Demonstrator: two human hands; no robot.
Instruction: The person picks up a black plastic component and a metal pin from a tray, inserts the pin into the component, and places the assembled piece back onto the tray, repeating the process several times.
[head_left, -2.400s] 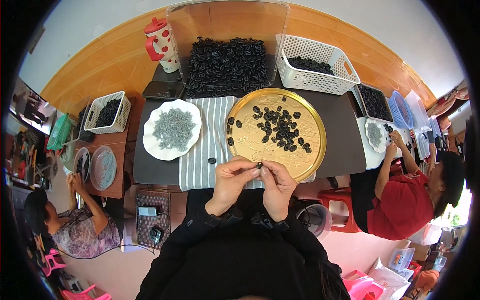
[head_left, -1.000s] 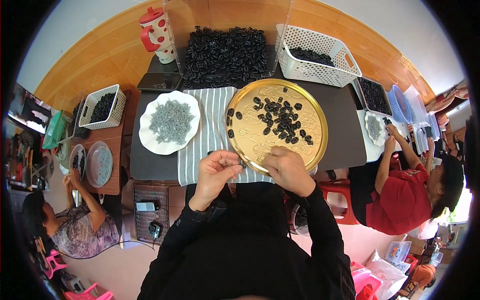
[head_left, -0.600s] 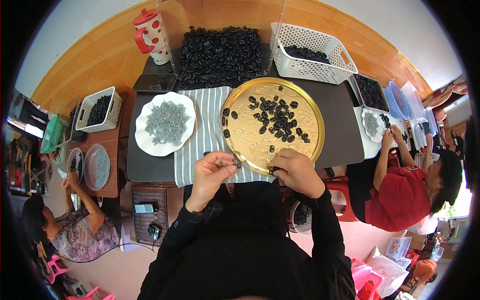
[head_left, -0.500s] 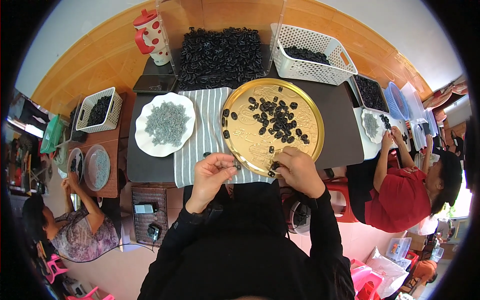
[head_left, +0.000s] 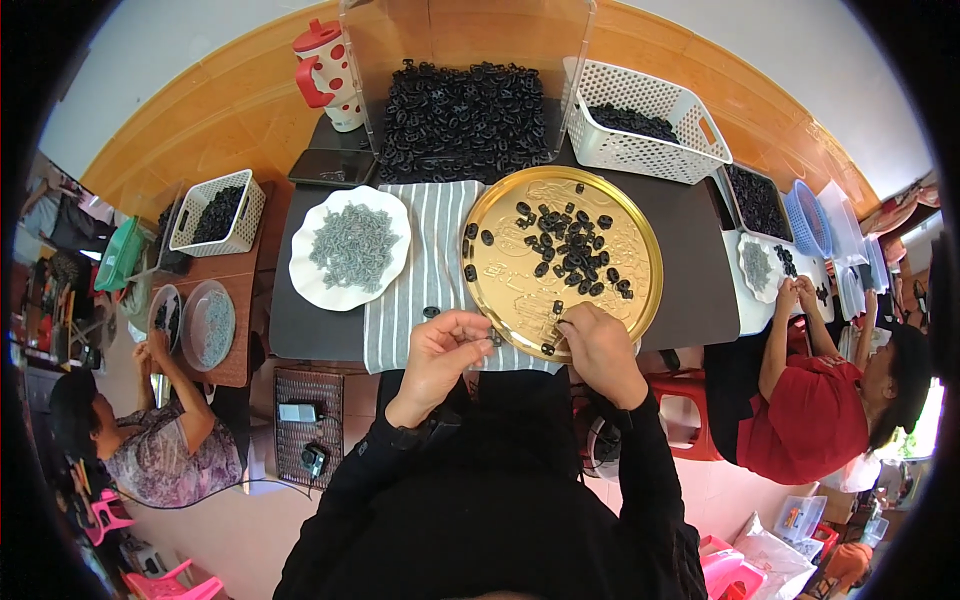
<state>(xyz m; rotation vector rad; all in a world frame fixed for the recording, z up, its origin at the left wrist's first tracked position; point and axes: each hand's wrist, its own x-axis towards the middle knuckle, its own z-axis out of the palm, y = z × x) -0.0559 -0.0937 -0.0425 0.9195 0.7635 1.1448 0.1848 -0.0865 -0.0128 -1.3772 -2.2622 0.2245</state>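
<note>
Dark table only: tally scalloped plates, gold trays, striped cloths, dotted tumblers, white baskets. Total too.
Scalloped plate: 1
Gold tray: 1
Striped cloth: 1
Dotted tumbler: 1
White basket: 1
Total: 5

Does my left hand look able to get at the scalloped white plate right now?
Probably yes: between the left hand and the scalloped white plate I see only the flat striped cloth and one small black piece, neither tall enough to block it.
</note>
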